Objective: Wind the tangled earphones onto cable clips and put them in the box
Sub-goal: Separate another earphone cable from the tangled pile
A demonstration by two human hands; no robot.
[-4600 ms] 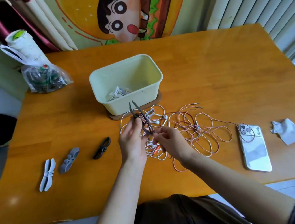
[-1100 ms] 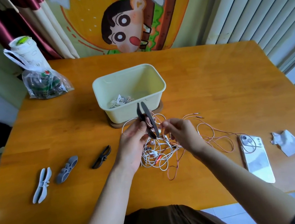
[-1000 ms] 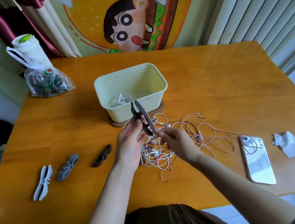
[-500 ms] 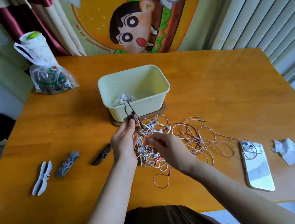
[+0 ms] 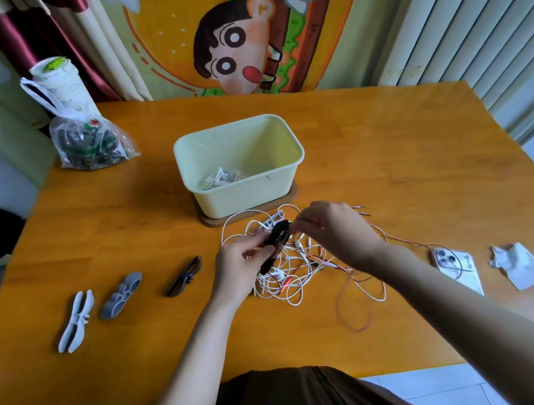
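Note:
My left hand [image 5: 239, 268] grips a black cable clip [image 5: 276, 238], now tilted low over a tangle of white and pink earphone cables [image 5: 290, 278] on the table. My right hand [image 5: 331, 231] pinches a pink cable at the clip's upper end. Behind the tangle stands the pale yellow box [image 5: 289, 151] on a wooden base, with one wound white earphone bundle [image 5: 221, 179] inside. Three spare clips lie to the left: a black one [image 5: 183, 276], a grey one [image 5: 120, 295] and a white one [image 5: 76, 321].
A white phone [image 5: 457, 270] lies to the right with a pink cable looped over it, and a crumpled tissue [image 5: 516, 265] beyond it. A plastic bag [image 5: 89, 141] with a cup sits at the table's far left corner. The near table edge is close to my body.
The clip stood upright in my left hand; now it lies tilted low over the tangle. My right hand has moved up to the clip's far end with the pink cable.

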